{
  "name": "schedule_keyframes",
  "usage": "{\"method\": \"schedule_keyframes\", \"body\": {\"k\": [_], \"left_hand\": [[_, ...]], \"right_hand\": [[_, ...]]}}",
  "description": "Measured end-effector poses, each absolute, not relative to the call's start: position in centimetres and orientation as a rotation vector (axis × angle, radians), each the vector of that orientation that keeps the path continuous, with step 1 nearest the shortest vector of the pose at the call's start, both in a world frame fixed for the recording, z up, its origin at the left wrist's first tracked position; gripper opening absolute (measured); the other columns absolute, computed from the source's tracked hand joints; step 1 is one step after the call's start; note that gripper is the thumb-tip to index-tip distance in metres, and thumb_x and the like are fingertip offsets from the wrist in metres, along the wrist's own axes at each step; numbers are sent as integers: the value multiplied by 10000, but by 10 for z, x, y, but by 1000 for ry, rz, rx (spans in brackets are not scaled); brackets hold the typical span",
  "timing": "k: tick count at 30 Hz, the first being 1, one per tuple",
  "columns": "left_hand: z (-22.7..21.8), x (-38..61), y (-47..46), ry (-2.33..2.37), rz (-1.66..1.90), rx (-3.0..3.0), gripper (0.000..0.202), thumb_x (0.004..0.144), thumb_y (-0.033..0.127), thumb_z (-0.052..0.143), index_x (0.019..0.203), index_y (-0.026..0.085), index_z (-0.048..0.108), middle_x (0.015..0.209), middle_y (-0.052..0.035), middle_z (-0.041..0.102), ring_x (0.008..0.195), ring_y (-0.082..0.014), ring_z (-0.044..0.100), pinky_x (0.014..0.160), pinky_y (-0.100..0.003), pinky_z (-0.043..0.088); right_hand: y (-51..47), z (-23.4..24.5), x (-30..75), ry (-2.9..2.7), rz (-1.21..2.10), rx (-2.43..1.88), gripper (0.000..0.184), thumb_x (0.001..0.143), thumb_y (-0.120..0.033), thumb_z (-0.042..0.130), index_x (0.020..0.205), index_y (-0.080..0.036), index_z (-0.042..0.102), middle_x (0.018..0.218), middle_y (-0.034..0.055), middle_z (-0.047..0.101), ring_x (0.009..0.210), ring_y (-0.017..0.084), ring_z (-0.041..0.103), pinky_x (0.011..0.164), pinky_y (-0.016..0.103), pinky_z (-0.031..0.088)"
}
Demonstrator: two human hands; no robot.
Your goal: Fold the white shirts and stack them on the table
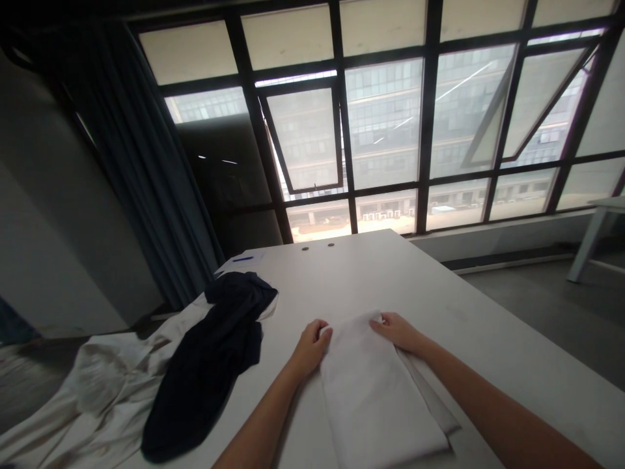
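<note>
A white folded garment (pixel 374 397) lies lengthwise on the white table in front of me. My left hand (pixel 312 345) pinches its far left corner between thumb and fingers. At the far right corner, my right hand (pixel 398 331) grips the fabric in the same way, thumb on top. Both hands are closed on the cloth. A loose flap of the white cloth sticks out along the right side, under my right forearm. The near end of the garment runs out of the bottom of the view.
Left of my hands lies a dark navy garment (pixel 209 365), partly over a heap of cream clothing (pixel 112 384) at the table's left edge. A blue pen (pixel 243 258) rests on paper at the far left corner of the table (pixel 342 277). Windows stand beyond.
</note>
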State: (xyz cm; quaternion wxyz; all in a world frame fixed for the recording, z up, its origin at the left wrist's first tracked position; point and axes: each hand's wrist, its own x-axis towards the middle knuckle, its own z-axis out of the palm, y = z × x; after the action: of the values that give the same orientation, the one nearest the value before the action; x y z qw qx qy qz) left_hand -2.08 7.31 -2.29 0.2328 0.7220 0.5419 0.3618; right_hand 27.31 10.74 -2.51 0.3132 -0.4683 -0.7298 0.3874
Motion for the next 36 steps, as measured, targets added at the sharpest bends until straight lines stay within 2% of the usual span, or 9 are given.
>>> {"method": "schedule_keyframes", "body": {"k": [2,4,8,10,18,22,25,31,36], "left_hand": [[-21,-19,71,1473,1019,1983,346,950,512,460,1004,210,622,1036,-40,642,923,-191,546,821,-282,423],[-20,-16,69,1459,1014,1987,363,959,524,440,1028,213,612,1041,-32,643,902,-179,546,802,-270,424],[-18,-13,70,1464,932,2011,389,966,545,420,978,202,604,825,18,625,733,-149,522,666,-239,397],[-17,-13,70,1492,886,2035,374,969,529,423,938,205,608,770,30,614,707,-145,516,649,-238,380],[-13,-10,75,1747,699,2139,349,993,405,388,879,222,662,898,-37,707,910,-218,602,838,-325,350],[-15,-6,75,1813,627,2173,308,983,376,414,924,234,681,940,-43,722,974,-231,604,867,-342,328],[-15,-5,75,1824,595,2189,307,982,368,418,921,241,691,970,-38,730,1012,-233,600,867,-337,322],[-14,-4,76,1874,598,2163,362,998,394,392,895,238,701,952,-37,739,1012,-232,612,855,-331,316],[-16,-7,78,1937,612,2107,364,988,427,426,857,227,702,885,-28,741,902,-213,639,818,-327,319]], "right_hand": [[109,-25,272,-1906,1035,-1176,479,886,-572,499,951,-144,707,889,85,747,776,233,651,640,294,463],[108,-27,273,-1902,1004,-1171,478,895,-567,482,930,-147,707,879,85,748,777,235,653,652,302,469],[107,-32,275,-1933,935,-1252,477,924,-540,426,910,-162,716,930,81,759,847,249,664,720,327,484],[109,-33,275,-1969,907,-1278,469,937,-512,403,887,-170,720,936,77,763,858,247,668,736,326,481],[116,-36,272,-1951,695,-1513,408,944,-435,426,876,-158,717,899,111,755,794,217,655,689,285,415],[129,-39,272,-1978,593,-1663,405,948,-429,457,772,-155,698,827,126,737,753,206,634,672,290,373],[141,-37,273,-2037,549,-1717,392,960,-414,462,779,-157,697,840,132,731,778,210,636,689,294,366],[161,-34,271,-2124,503,-1778,322,971,-375,478,878,-163,702,983,133,730,905,214,648,751,285,378],[163,-36,269,-2129,465,-1840,296,957,-386,495,885,-172,687,971,117,729,902,213,651,757,291,396]]}}
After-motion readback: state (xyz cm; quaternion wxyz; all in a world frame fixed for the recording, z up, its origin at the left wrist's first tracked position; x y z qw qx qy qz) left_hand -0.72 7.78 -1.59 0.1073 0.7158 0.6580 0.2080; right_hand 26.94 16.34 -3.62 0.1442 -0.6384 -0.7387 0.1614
